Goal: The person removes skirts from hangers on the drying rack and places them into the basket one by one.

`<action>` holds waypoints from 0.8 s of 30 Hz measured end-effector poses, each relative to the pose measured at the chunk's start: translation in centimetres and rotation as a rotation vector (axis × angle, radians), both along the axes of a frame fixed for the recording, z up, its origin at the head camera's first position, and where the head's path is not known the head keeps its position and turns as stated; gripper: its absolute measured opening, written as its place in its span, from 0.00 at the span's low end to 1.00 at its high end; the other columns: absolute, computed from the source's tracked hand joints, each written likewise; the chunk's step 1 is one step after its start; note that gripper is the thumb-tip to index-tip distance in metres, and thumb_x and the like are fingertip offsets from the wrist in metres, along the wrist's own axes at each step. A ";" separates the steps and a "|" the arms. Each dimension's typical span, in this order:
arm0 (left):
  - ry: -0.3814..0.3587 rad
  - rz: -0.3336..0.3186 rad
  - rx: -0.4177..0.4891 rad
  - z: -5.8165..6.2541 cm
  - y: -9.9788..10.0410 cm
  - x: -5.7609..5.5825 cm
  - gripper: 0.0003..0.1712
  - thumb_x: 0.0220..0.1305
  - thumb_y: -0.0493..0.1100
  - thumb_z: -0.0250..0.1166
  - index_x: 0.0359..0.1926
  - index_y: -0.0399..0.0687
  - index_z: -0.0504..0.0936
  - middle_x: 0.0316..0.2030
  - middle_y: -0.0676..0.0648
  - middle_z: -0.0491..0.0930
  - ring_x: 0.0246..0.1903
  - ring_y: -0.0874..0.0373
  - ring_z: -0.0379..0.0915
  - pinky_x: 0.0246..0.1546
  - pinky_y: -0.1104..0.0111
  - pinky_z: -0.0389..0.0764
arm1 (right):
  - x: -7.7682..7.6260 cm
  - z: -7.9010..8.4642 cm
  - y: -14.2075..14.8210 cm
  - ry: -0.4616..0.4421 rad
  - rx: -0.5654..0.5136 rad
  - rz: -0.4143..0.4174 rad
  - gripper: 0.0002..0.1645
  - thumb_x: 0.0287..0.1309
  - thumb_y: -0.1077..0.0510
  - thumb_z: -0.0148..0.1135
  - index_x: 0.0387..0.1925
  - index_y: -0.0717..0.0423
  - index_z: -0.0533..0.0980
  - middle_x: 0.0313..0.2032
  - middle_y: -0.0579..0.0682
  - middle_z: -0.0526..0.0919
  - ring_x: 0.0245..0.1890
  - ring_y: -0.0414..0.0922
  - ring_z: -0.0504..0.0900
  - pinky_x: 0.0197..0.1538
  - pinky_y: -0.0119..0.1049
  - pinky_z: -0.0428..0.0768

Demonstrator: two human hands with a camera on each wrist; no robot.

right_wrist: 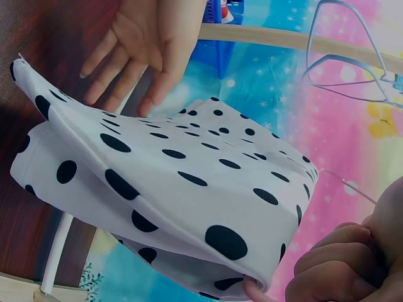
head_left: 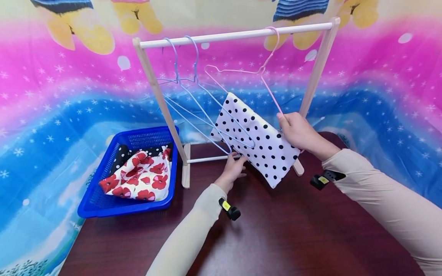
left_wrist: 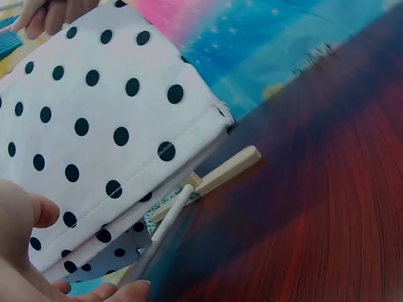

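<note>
A white cloth with black polka dots hangs folded over a pink wire hanger, which hooks on the rack's top rail. My right hand grips the hanger near its lower right corner, beside the cloth; its curled fingers show in the right wrist view. At the cloth's lower edge is my left hand, fingers spread and fairly straight, holding nothing. Whether it touches the cloth I cannot tell. The cloth's loose lower edges fill much of the left wrist view.
Two blue hangers, one left of the other, hang on the rail's left part, partly in front of the cloth. A blue basket at left holds a red-flowered cloth and a black dotted cloth. The table is dark wood.
</note>
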State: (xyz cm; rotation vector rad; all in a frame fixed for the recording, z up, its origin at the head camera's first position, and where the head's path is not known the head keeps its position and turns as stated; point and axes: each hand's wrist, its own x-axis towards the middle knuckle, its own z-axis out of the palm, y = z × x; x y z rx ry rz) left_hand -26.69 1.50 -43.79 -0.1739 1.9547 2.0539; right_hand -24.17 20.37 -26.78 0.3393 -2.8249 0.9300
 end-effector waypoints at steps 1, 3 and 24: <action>-0.019 0.005 0.031 0.0 0.0 -0.1 0.36 0.72 0.47 0.57 0.73 0.43 0.53 0.67 0.31 0.70 0.63 0.34 0.73 0.56 0.50 0.83 | 0.0 0.0 0.0 -0.001 -0.002 0.000 0.33 0.81 0.47 0.34 0.15 0.53 0.60 0.12 0.45 0.58 0.11 0.43 0.60 0.17 0.37 0.64; -0.060 0.017 0.093 -0.1 -0.1 -0.2 0.38 0.71 0.46 0.56 0.74 0.42 0.51 0.66 0.31 0.71 0.63 0.34 0.73 0.56 0.52 0.84 | 0.0 0.0 -0.1 -0.007 -0.006 -0.003 0.33 0.81 0.48 0.34 0.15 0.53 0.60 0.12 0.45 0.58 0.11 0.43 0.59 0.17 0.36 0.63; -0.153 0.016 0.242 -0.2 -1.1 0.0 0.19 0.71 0.47 0.56 0.58 0.45 0.70 0.41 0.44 0.79 0.41 0.51 0.83 0.54 0.58 0.84 | -0.3 0.0 -0.1 -0.057 -0.043 -0.036 0.38 0.80 0.41 0.25 0.17 0.56 0.65 0.12 0.44 0.58 0.14 0.46 0.62 0.22 0.40 0.66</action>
